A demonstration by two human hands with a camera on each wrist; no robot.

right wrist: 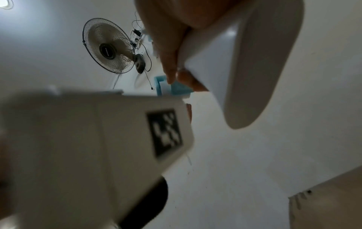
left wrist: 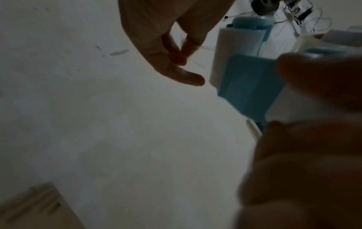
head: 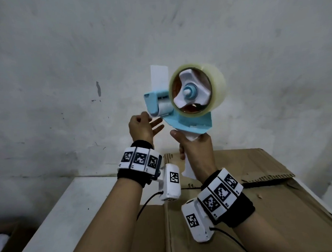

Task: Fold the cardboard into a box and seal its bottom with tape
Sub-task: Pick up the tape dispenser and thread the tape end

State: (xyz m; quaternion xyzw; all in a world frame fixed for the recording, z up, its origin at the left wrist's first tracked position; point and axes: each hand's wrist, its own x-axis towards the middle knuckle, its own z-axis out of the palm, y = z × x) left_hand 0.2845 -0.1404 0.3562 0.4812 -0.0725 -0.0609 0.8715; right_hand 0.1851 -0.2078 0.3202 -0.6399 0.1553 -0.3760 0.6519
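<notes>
- My right hand point(head: 195, 149) grips the white handle of the tape dispenser point(head: 181, 102) and holds it up in front of the wall point(head: 63, 63), above the box.
- My left hand point(head: 142, 126) is beside the blue front of the dispenser. The thumb and first finger seem to pinch the loose end of the tape near the roller, and the other fingers are spread. (In the left wrist view this is blurred, so I cannot be fully sure of the pinch.)
- The roll of clear tape point(head: 214, 81) sits on the white hub. I judge it light but a bit top-heavy on the handle, so a full grip around the handle is best.
- The tape is thin, soft and sticky. I think it will curl and stick to itself if I let it go, so I should hold it only at the very end and keep it stretched.
- The toothed cutter at the front is probably sharp; fingers should stay behind it.
- The cardboard box point(head: 250, 208) lies on the counter point(head: 69, 202) under my wrists, with its flaps closed and a seam running away from me. I see no tape on it yet.
- The cardboard looks stiff but light, and it may slide, so I would press one flap down while I pull the tape along the seam.
</notes>
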